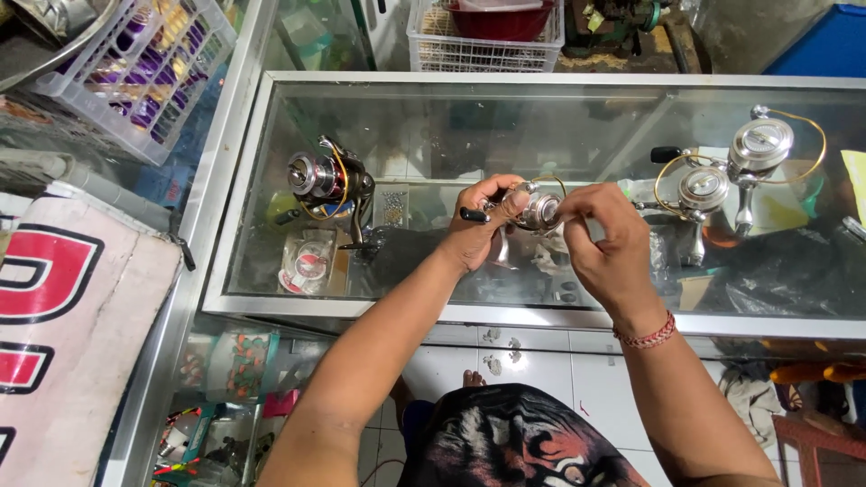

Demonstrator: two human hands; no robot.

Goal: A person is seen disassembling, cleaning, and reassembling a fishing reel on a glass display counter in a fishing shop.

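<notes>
Left hand: the left hand is closed on the black-knobbed handle side of a small silver fishing reel.
Right hand: the right hand grips the same reel from the other side, fingers curled over its spool end.
Reel in hand: held between both hands, above the glass counter.
To the left: a dark reel with a gold bail stands on the glass.
To the right: two silver reels stand close together.
Further out: a white plastic basket sits at the far left, and another white basket sits behind the counter.
</notes>
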